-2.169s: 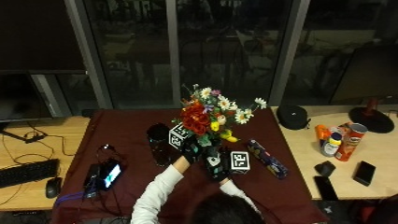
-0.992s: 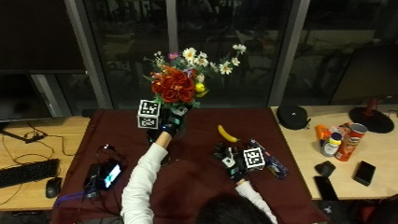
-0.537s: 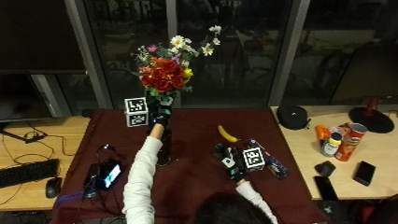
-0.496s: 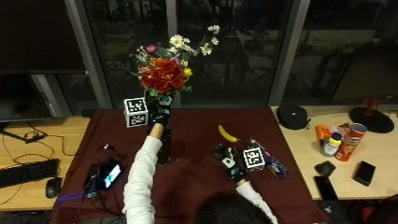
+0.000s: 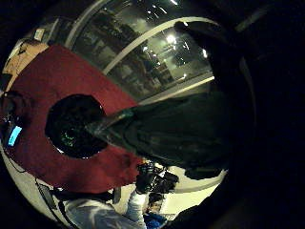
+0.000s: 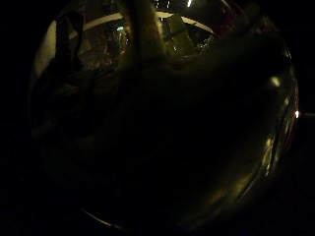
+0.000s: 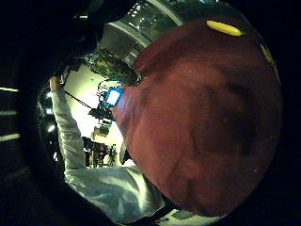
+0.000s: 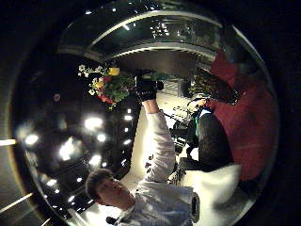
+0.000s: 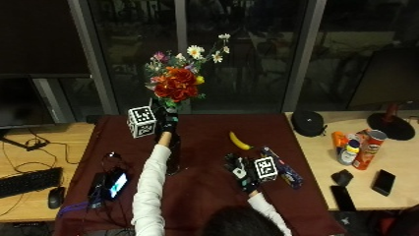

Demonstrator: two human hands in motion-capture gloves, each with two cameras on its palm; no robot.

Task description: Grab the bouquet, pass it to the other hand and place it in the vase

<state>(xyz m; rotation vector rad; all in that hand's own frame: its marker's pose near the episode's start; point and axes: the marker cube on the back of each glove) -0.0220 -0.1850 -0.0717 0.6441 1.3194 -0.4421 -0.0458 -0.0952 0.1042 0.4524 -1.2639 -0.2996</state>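
Change: since half a second ago the bouquet (image 9: 177,81) sits a touch lower against the window, with the left arm a little less raised; the right hand (image 9: 245,173) is where it was.
Left hand (image 9: 167,121): raised high above the desk, fingers curled round the bouquet's stems — the flowers stand upright above the glove.
Bouquet: red blooms at the centre, white daisies on long stalks reaching up and to the right, pink and yellow flowers among them; held in the air well above the red cloth (image 9: 203,147). The right thumb side palm view shows it too (image 8: 107,84), gripped at the end of the white sleeve.
Vase (image 9: 173,156): dark, standing on the red cloth, below the raised forearm; its round dark mouth shows in the left little finger side palm view (image 5: 76,126), with the stems' wrapped end (image 5: 157,131) close to that palm.
Right hand: low over the cloth near the person, holding nothing; whether its fingers are straight or curled — cannot tell.
Banana (image 9: 238,141): yellow, lying on the cloth beyond the right hand, apart from it; also in the right little finger side palm view (image 7: 225,28).
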